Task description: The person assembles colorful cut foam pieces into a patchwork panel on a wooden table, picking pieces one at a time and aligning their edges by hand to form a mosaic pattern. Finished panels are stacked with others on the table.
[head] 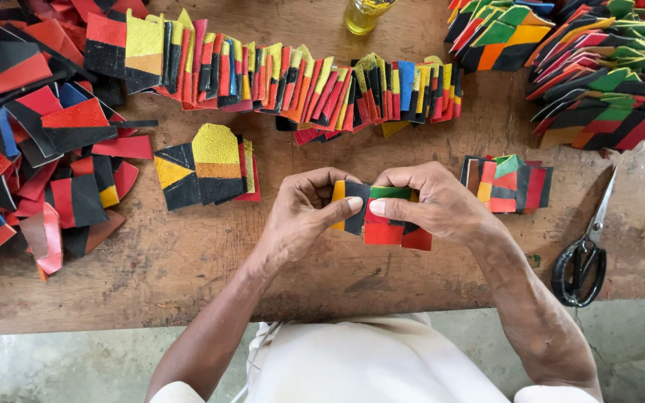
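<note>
A worn wooden table [188,261] fills most of the view, its near edge running across at six o'clock above a grey floor. At nine o'clock sprawls a loose heap of red and black leather scraps [31,142]; at two o'clock sit fanned stacks of green, orange and black pieces [599,82]. Along twelve o'clock stretches a long row of upright patchwork pieces [300,82], with a small glass jar [363,15] just behind it. At the centre, the left hand [304,216] and right hand [431,201] both pinch a multicoloured patchwork piece [382,224], thumbs pressed on its face, held just above the table. Black-handled scissors [584,261] lie at four o'clock, a small stack of pieces [509,183] at three, and a yellow-topped tag [214,168] at ten.
</note>
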`<state>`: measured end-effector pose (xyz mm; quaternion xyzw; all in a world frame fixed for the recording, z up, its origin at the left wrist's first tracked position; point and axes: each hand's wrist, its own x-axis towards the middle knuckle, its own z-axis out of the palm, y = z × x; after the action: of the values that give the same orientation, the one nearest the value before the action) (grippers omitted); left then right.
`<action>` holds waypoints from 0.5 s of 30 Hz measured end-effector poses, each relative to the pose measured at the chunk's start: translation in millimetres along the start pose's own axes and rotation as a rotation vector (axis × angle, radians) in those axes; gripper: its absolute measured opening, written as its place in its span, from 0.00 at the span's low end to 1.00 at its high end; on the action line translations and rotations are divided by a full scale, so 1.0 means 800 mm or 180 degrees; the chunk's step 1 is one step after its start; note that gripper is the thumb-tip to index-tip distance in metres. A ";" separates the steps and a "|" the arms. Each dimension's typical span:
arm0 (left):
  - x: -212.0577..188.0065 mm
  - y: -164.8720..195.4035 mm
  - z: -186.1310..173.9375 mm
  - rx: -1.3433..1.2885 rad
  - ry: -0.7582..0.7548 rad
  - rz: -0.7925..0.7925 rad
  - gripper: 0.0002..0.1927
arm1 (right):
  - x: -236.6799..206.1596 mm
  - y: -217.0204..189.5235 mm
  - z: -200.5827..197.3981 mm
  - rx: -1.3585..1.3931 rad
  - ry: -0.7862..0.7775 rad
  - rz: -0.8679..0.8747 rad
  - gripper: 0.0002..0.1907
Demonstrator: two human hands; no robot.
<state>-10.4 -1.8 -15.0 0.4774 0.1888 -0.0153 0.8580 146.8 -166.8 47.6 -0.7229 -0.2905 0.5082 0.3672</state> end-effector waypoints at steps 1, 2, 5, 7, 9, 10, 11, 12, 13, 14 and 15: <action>0.000 0.000 0.000 -0.0009 0.0007 0.0015 0.13 | 0.000 0.000 0.000 0.0012 0.0021 0.0006 0.10; 0.000 0.001 0.000 0.0018 0.0022 0.0003 0.13 | 0.000 0.001 0.000 0.0024 0.0038 0.0014 0.10; -0.001 0.002 0.001 0.0079 0.0061 -0.0005 0.14 | 0.001 0.004 0.001 -0.0069 0.0071 -0.0102 0.10; -0.001 0.003 0.002 0.0092 0.0065 0.0032 0.14 | 0.002 0.006 0.001 -0.0082 0.0091 -0.0082 0.10; -0.002 0.004 0.003 0.0134 0.0084 0.0031 0.14 | 0.004 0.006 0.002 -0.0070 0.0121 -0.0071 0.10; -0.002 0.005 0.004 0.0155 0.0093 0.0027 0.14 | 0.005 0.005 0.002 -0.0049 0.0140 -0.0069 0.10; -0.003 0.005 0.006 0.0125 0.0110 0.0072 0.14 | 0.005 0.004 0.004 -0.0028 0.0164 -0.0068 0.10; -0.004 0.005 0.008 0.0097 0.0129 0.0123 0.14 | 0.006 0.004 0.005 -0.0154 0.0211 -0.0007 0.11; -0.004 0.006 0.009 0.0072 0.0145 0.0167 0.13 | 0.007 0.003 0.008 -0.0274 0.0260 0.0057 0.11; -0.004 0.007 0.010 0.0038 0.0210 0.0032 0.14 | 0.006 0.003 0.009 -0.0392 0.0316 0.0127 0.12; -0.004 0.009 0.009 0.0005 0.0275 -0.0094 0.14 | 0.004 0.004 0.009 -0.0290 0.0362 -0.0122 0.15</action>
<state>-9.9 -4.4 -4.4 0.4754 0.2327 -0.0075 0.8484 141.0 -163.9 41.7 -0.7608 -0.3058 0.4455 0.3594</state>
